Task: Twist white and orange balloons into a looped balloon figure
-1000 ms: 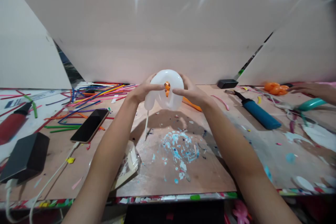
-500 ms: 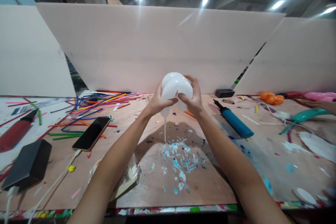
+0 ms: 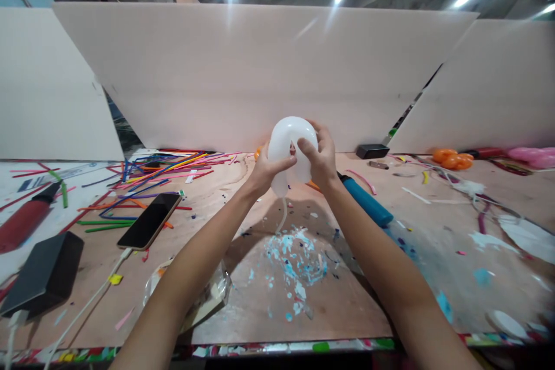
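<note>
A white balloon (image 3: pixel 291 127), bent into a loop, is held up above the table between both hands. My left hand (image 3: pixel 271 170) grips its left side, thumb lying across the lower front. On the right side my right hand (image 3: pixel 321 156) wraps round it, with the thumb at the small gap in the middle and the other fingers partly hidden behind. A thin uninflated tail (image 3: pixel 283 217) hangs from the bottom of the balloon. Below it, blue and white scraps (image 3: pixel 299 254) are scattered on the wooden tabletop (image 3: pixel 251 324).
Left lie a phone (image 3: pixel 150 221), a black box with a cable (image 3: pixel 43 274), a red pump (image 3: pixel 28 217) and many uninflated balloons (image 3: pixel 173 167). Right are a blue pump (image 3: pixel 368 202), a small black box (image 3: pixel 372 151) and orange balloons (image 3: pixel 452 158). White boards (image 3: pixel 269 69) stand behind.
The balloon has turned in my hands, so its loop faces me more and the tail curves. The blue pump has shifted left towards my right forearm. The green balloon at far right has left view.
</note>
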`<act>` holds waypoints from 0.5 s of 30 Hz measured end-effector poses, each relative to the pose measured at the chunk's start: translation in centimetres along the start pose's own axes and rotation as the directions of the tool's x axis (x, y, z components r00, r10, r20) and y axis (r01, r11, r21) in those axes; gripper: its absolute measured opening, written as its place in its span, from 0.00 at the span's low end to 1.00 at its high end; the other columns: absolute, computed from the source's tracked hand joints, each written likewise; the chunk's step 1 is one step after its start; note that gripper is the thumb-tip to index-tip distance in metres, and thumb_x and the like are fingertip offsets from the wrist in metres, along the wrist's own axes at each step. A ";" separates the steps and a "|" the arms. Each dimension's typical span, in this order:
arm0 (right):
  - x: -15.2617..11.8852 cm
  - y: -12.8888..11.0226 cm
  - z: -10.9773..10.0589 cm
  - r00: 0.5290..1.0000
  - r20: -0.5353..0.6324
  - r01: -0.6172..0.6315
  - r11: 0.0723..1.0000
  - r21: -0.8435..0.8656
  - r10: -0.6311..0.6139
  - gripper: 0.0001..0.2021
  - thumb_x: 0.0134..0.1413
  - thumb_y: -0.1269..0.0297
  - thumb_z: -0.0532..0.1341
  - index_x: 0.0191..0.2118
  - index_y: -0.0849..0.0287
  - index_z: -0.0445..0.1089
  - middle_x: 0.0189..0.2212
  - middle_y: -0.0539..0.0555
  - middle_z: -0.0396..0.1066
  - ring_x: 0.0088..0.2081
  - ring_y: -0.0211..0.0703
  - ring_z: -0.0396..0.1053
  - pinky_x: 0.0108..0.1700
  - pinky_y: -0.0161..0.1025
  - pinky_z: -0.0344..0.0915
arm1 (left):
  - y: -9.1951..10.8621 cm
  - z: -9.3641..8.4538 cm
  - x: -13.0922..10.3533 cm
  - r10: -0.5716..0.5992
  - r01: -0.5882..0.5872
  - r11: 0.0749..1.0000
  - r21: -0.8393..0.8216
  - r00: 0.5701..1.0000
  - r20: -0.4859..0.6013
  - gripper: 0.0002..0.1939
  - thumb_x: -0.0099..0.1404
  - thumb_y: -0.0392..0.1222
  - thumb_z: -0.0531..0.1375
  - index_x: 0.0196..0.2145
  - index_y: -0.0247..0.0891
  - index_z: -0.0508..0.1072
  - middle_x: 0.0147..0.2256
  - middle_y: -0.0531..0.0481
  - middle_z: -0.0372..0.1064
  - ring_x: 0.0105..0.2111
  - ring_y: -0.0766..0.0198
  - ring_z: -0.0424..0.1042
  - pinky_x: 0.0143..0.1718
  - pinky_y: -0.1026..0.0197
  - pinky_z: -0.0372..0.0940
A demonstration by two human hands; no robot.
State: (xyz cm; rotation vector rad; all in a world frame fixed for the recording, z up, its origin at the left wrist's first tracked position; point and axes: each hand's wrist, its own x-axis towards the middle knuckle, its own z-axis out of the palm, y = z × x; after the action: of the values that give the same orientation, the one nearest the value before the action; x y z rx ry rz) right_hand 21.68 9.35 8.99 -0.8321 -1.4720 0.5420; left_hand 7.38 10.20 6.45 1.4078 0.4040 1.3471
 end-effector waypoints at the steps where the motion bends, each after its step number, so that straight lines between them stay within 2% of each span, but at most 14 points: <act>1: 0.0 0.0 0.1 1.000 0.019 -0.010 1.000 0.015 0.010 0.41 0.44 0.32 0.63 0.58 0.53 0.60 0.56 0.61 0.68 0.55 0.57 0.70 0.53 0.51 0.69 | 0.1 -0.1 0.0 -0.002 0.002 1.000 0.002 1.000 -0.013 0.30 0.50 0.50 0.74 0.46 0.37 0.69 0.43 0.45 0.72 0.43 0.56 0.73 0.45 0.55 0.69; 5: 0.0 0.1 -0.1 0.996 0.085 0.012 1.000 0.022 -0.014 0.36 0.51 0.35 0.62 0.58 0.55 0.65 0.54 0.60 0.72 0.52 0.56 0.72 0.52 0.51 0.70 | 0.2 -0.4 0.1 0.032 -0.032 0.999 -0.007 0.997 -0.070 0.36 0.48 0.45 0.75 0.51 0.40 0.65 0.44 0.48 0.71 0.42 0.59 0.73 0.45 0.57 0.68; 8: 0.1 0.1 -0.5 0.993 0.113 0.028 0.999 -0.033 -0.024 0.34 0.53 0.36 0.61 0.58 0.54 0.65 0.52 0.59 0.72 0.51 0.55 0.72 0.52 0.51 0.70 | 0.4 -0.4 0.1 0.022 -0.021 0.999 0.024 0.998 -0.064 0.33 0.48 0.44 0.74 0.49 0.39 0.66 0.41 0.49 0.71 0.39 0.61 0.71 0.42 0.58 0.67; 10: 0.1 0.2 -0.7 0.991 0.133 -0.015 0.999 -0.043 0.021 0.36 0.50 0.35 0.63 0.58 0.52 0.63 0.52 0.59 0.71 0.51 0.56 0.72 0.51 0.51 0.71 | 0.7 -0.5 0.1 -0.004 0.008 0.998 0.062 0.999 -0.052 0.32 0.47 0.43 0.73 0.48 0.38 0.67 0.39 0.49 0.71 0.37 0.61 0.71 0.39 0.59 0.66; 13: 0.1 0.3 -0.6 0.995 0.076 -0.063 0.998 0.000 0.063 0.41 0.43 0.33 0.66 0.57 0.51 0.58 0.52 0.59 0.69 0.51 0.56 0.71 0.51 0.52 0.71 | 0.8 -0.5 0.0 0.007 -0.005 1.000 0.028 0.996 -0.089 0.35 0.46 0.41 0.74 0.50 0.39 0.66 0.41 0.49 0.70 0.39 0.61 0.71 0.40 0.59 0.67; 15: 0.0 0.6 -0.3 1.000 0.003 -0.026 0.999 0.020 0.026 0.43 0.41 0.32 0.66 0.58 0.50 0.55 0.54 0.59 0.66 0.53 0.56 0.70 0.53 0.53 0.70 | 0.5 -0.4 0.0 0.016 -0.021 0.999 -0.049 0.994 -0.110 0.36 0.46 0.43 0.74 0.50 0.40 0.66 0.44 0.48 0.70 0.41 0.60 0.71 0.42 0.58 0.68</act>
State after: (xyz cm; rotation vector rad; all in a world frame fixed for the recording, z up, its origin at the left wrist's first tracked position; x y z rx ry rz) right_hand 22.08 9.67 8.55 -0.8360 -1.4573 0.5767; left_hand 6.85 10.21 6.81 1.3032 0.4271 1.4440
